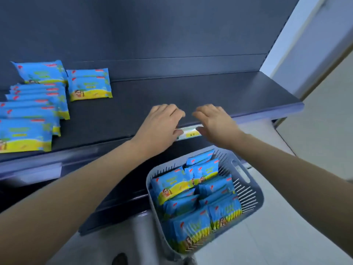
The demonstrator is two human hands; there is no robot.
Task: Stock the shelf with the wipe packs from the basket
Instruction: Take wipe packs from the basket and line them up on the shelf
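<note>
Forearms reach over the basket (254, 190), full of packs (175, 184), below the shelf (210, 92) edge. Left hand (160, 123) and right hand (214, 121) hover palm-down over that edge, fingers apart, holding nothing. Stocked packs (89, 87) lie far left; open board runs rightward.

Shelf clearance: left blocked, middle and right free.
I log wipe packs (36, 111) stacked at the left end of the shelf (191, 96); bare board runs from them to the right end. My left hand (160, 123) and right hand (214, 121) occupy the front edge; the basket (248, 190) below is packed nearly to its rim.
</note>
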